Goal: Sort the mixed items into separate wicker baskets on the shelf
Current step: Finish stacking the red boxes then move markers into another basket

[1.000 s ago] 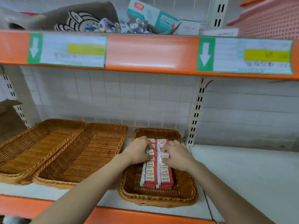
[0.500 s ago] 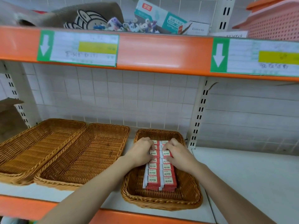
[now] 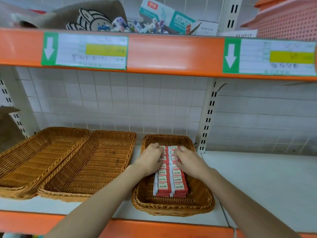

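Two rows of small red-and-white eraser boxes (image 3: 171, 183) lie in the right wicker basket (image 3: 202, 201) on the white shelf. My left hand (image 3: 151, 158) and my right hand (image 3: 187, 160) both reach into that basket, fingers curled onto the far boxes of the rows. The fingertips are hidden, so I cannot see whether they pinch a box or only press on it. Two larger wicker baskets hold nothing: one in the middle (image 3: 89, 165), one at the left (image 3: 34, 157).
The upper orange shelf (image 3: 171, 54) carries mixed items: a brown pouch with a rabbit print (image 3: 89, 16), small toys (image 3: 137, 26), a teal box (image 3: 164, 14), and a pink plastic basket (image 3: 288, 19). Bare white shelf (image 3: 265, 177) lies to the right of a slotted upright (image 3: 208, 117).
My view has shifted a little to the left and closer. Both hands stay on the eraser boxes in the right basket, moved slightly toward its far end.
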Available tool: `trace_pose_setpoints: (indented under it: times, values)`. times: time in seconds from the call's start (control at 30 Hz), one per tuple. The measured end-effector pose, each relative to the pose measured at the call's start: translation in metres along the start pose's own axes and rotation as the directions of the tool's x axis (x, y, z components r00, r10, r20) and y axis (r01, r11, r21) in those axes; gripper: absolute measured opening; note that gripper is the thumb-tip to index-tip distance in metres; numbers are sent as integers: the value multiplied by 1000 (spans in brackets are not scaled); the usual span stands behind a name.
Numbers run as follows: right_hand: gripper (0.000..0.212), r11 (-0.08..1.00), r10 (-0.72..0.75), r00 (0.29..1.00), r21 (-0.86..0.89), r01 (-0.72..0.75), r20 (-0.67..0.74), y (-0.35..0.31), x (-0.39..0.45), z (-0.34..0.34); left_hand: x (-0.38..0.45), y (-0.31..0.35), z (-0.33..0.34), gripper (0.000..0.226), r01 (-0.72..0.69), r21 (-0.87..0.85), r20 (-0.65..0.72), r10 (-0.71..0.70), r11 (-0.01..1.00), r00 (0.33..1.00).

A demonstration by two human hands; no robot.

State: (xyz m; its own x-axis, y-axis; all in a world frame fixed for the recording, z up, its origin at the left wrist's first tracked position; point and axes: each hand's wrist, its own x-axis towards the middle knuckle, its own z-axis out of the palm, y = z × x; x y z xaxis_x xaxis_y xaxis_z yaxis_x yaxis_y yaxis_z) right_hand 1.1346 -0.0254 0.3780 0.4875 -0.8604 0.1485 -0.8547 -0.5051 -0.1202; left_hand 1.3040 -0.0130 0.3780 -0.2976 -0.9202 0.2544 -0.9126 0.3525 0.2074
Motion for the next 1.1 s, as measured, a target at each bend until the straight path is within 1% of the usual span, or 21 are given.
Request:
trace_pose_setpoints:
  times: [0.13, 0.23, 0.33, 0.4, 0.47, 0.53, 0.63, 0.67, 0.77, 0.8, 0.87, 0.9, 0.97, 1.1]
  values:
    - [10, 1000, -7, 1000, -1, 7, 15, -2, -9, -3, -6, 5, -4, 25, -42, 73, 6, 42, 996, 999]
    - [26, 999, -31, 999, -24, 31, 25, -1, -20, -5, -12, 13, -7, 33, -52, 141, 32, 48, 989, 998]
    - [36, 997, -28, 999, -65, 29, 17, -1, -33, -9, -19, 28, -10, 36, -10, 208, 98, -11, 978, 995]
    - [44, 998, -9, 998, -69, 13, 57, 0, -45, -13, -22, 38, -9, 38, 41, 249, 141, -78, 968, 987]
    - [53, 999, 25, 991, -39, -20, 128, 1, -58, -19, -26, 47, -7, 45, 93, 279, 188, -150, 956, 971]
    - [62, 998, 54, 977, 16, -59, 207, 3, -74, -25, -31, 56, -1, 56, 133, 278, 252, -206, 951, 946]
    - [69, 996, 52, 960, 53, -70, 276, 10, -102, -32, -43, 75, 6, 66, 168, 199, 329, -227, 966, 917]
    - [69, 996, 45, 958, 62, -65, 284, 14, -112, -33, -48, 82, 8, 70, 176, 182, 336, -230, 967, 913]
    - [69, 996, 19, 955, 77, -44, 296, 25, -143, -36, -62, 108, 11, 85, 171, 181, 295, -219, 969, 930]
    - [69, 996, 11, 953, 76, -36, 302, 28, -152, -37, -68, 120, 10, 81, 192, 165, 269, -231, 967, 935]
    - [69, 998, 7, 951, 58, -26, 309, 36, -169, -40, -76, 141, 10, 65, 229, 134, 221, -255, 964, 941]
    - [69, 999, 12, 950, 45, -27, 311, 40, -176, -41, -79, 152, 9, 62, 232, 119, 208, -253, 965, 945]
    - [69, 999, 29, 949, 17, -37, 315, 50, -190, -45, -86, 173, 9, 63, 216, 132, 205, -239, 968, 949]
    - [69, 997, 71, 951, -26, -66, 301, 72, -214, -55, -89, 207, 7, 65, 165, 213, 234, -214, 963, 948]
